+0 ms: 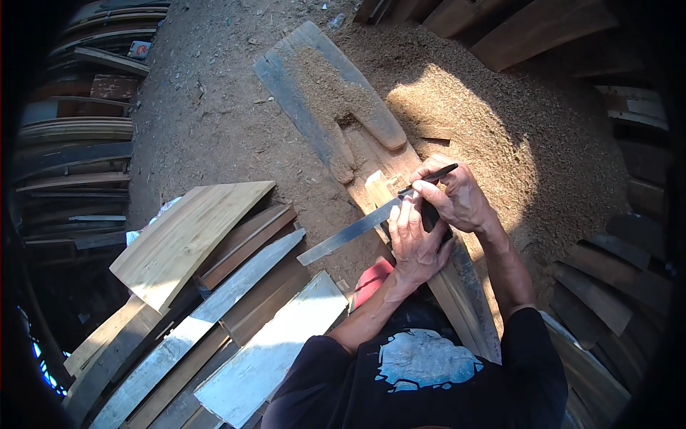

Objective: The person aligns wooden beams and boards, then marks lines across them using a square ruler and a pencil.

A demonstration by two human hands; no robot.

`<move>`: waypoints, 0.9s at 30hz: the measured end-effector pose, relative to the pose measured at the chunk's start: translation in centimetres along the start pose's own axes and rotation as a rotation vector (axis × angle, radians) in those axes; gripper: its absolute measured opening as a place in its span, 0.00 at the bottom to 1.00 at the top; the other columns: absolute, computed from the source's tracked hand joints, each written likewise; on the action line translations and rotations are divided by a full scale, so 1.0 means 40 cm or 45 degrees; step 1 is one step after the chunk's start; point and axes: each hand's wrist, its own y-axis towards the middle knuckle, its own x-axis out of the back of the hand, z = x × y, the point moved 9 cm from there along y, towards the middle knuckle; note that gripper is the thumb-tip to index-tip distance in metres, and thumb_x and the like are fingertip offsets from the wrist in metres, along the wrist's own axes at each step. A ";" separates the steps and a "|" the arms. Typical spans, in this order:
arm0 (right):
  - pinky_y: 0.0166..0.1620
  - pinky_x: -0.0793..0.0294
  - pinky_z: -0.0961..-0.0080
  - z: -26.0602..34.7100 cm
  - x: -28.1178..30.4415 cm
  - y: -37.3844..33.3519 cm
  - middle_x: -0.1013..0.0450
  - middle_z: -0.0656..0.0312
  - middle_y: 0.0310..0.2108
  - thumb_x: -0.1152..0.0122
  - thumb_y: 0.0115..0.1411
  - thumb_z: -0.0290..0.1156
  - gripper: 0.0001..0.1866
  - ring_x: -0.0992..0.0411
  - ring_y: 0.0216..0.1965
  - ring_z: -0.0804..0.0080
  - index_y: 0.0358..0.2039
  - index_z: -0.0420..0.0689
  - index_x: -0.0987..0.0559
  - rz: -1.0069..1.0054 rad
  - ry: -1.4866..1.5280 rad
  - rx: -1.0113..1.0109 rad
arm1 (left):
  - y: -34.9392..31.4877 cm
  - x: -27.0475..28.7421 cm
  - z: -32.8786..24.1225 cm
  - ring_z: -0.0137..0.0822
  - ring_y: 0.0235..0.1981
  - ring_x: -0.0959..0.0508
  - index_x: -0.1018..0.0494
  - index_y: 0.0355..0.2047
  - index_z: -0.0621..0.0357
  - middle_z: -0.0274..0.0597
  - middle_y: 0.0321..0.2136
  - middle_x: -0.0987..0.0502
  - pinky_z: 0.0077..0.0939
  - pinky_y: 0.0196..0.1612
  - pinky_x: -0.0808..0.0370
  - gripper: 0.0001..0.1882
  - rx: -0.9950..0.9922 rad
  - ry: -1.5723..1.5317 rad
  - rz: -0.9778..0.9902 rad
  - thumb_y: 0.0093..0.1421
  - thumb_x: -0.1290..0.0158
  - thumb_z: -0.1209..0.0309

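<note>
My left hand (414, 243) presses a try square with a flat steel blade (343, 234) onto a pale wooden strip (457, 304). Its fingers lie forward over the tool and the thumb is to the right; a dark part of the square shows under the palm, mostly hidden. The blade crosses the strip and sticks out to the lower left. In my right hand (461, 196) a black pen (444, 172) is pinched, its tip down near the blade's upper edge. The strip lies along a long worn plank (289, 75) with a notch in its middle.
Sawdust (471, 121) is heaped to the right of the plank. Stacked boards (193, 243) stand at the lower left, with more timber (78, 132) along the left edge. Further boards (607, 279) lean at the right, and others (543, 32) lie at the top right.
</note>
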 end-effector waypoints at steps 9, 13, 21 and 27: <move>0.43 0.21 0.65 -0.023 -0.030 0.006 0.22 0.55 0.36 0.36 0.64 0.29 0.09 0.19 0.37 0.63 0.39 0.36 0.18 0.060 0.033 0.050 | -0.006 -0.011 0.006 0.67 0.71 0.41 0.20 0.59 0.47 0.73 0.68 0.40 0.66 0.69 0.43 0.34 -0.025 -0.045 0.004 0.52 0.29 0.52; 0.43 0.23 0.61 0.034 0.002 0.003 0.23 0.53 0.35 0.35 0.62 0.29 0.08 0.21 0.37 0.57 0.38 0.37 0.18 0.000 -0.240 0.295 | 0.002 0.001 -0.001 0.67 0.70 0.41 0.19 0.58 0.48 0.73 0.68 0.40 0.65 0.68 0.42 0.34 -0.033 -0.020 -0.019 0.52 0.29 0.52; 0.45 0.26 0.55 0.058 -0.014 0.003 0.25 0.51 0.33 0.35 0.62 0.36 0.11 0.26 0.39 0.49 0.37 0.41 0.17 -0.016 -0.289 0.239 | -0.012 -0.035 0.022 0.65 0.72 0.41 0.21 0.60 0.45 0.70 0.70 0.40 0.66 0.71 0.43 0.35 0.087 -0.126 0.144 0.53 0.31 0.51; 0.45 0.26 0.55 0.046 0.039 -0.002 0.25 0.53 0.33 0.35 0.63 0.35 0.10 0.25 0.39 0.49 0.38 0.42 0.17 -0.065 -0.331 0.274 | 0.000 -0.005 0.001 0.63 0.73 0.41 0.20 0.58 0.41 0.66 0.71 0.39 0.65 0.72 0.44 0.32 -0.017 -0.002 0.022 0.52 0.31 0.51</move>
